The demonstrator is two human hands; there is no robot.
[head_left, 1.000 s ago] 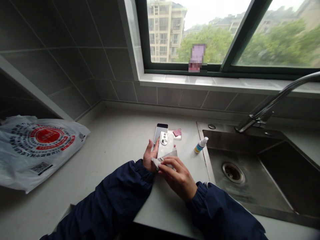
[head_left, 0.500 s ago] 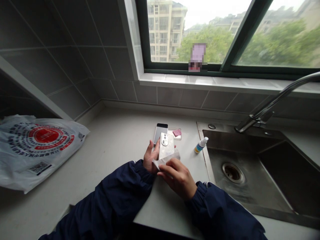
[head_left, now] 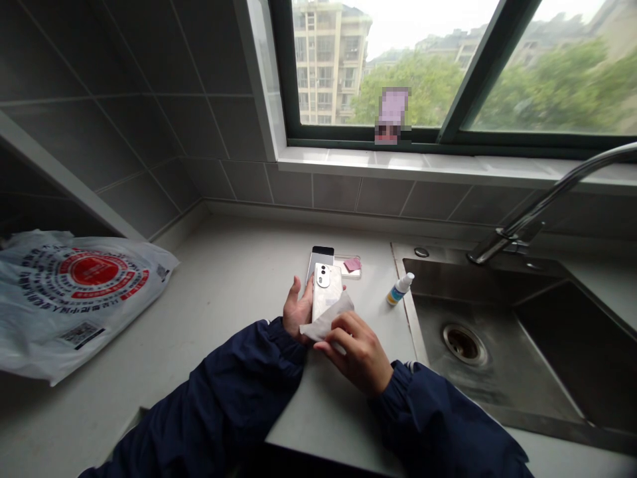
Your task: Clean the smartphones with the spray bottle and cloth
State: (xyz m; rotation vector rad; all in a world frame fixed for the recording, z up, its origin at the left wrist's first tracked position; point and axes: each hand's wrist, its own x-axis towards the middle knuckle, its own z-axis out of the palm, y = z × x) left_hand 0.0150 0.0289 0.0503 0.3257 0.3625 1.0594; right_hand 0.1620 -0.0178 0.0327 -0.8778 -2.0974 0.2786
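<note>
While the left hand (head_left: 297, 312) holds a white phone (head_left: 326, 292), the right hand (head_left: 361, 348) has a pale wipe (head_left: 326, 322) over its lower back

As far as the view shows, the wipe covers only the phone's lower part, and the camera end lies bare. The wiping looks under way rather than finished; whether the bare part has been gone over cannot be told.

The left hand is palm up, its thumb spread clear of the phone's left side, its fingers underneath with a tip showing past the right side. The right hand's fingers are bent and drawn together, pinching the wipe against the phone; the thumb's exact hold is hard to make out.

The phone is held above the worktop (head_left: 239, 279), left of the sink (head_left: 411, 325). Behind it, towards the worktop's back edge, lie a second phone (head_left: 322, 257) and a clear case (head_left: 356, 274) bearing a pink cloth (head_left: 352, 265). A spray bottle (head_left: 399, 290) stands just beside the sink's left rim.
</note>
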